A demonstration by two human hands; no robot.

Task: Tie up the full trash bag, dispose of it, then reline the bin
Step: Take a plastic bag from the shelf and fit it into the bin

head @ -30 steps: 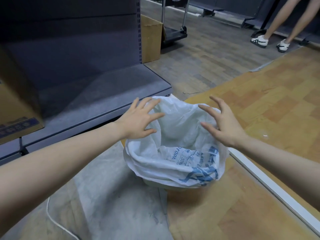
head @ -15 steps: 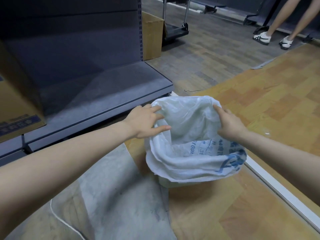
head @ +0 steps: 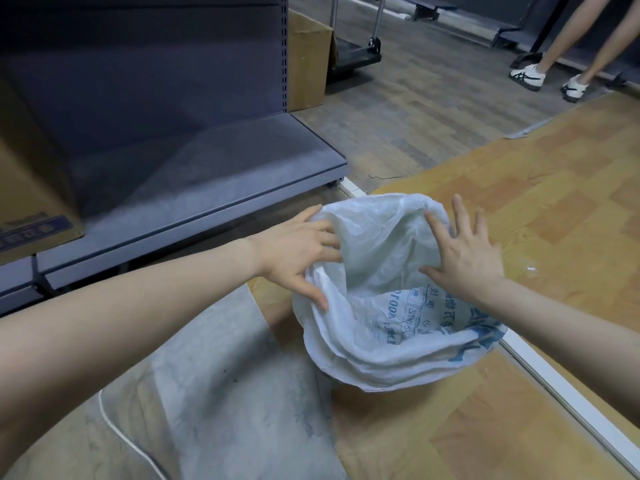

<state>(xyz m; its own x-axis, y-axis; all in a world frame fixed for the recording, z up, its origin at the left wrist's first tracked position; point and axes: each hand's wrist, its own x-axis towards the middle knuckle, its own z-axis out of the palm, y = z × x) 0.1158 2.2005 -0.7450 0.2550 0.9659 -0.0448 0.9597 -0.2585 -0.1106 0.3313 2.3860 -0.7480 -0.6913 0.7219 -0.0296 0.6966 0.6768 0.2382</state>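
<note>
Left hand: the left hand (head: 294,252) sits at the left side of the mouth of the white trash bag (head: 398,306), fingers curled over the folded-over plastic and pinching a bunch of it against the thumb, which lies along the outer face of the fold.
Right hand: the right hand (head: 464,251) rests at the right side of the mouth, fingers spread and flat, palm pressing the film; it clamps nothing that I can see.
Why held so: judged from the task, the two hands take opposite sides of the rim so the overhang can be peeled up and gathered toward the middle for tying.
Trash bag: it stands on the floor, at the edge where the tan wood-pattern floor sheet (head: 554,202) meets the grey mat (head: 214,393), just in front of the corner of the grey shelf base (head: 221,174). Its top is turned outward in a loose collar with blue print.
Bin: almost wholly hidden by the collar; its body cannot be made out.
Contents: only crumpled white film shows inside; how full it is cannot be told.
Shelf base: a cardboard box (head: 31,202) sits at its left end.
Stage: tying not yet begun.
Beyond: another person's legs (head: 568,39) stand well apart at the far right.
</note>
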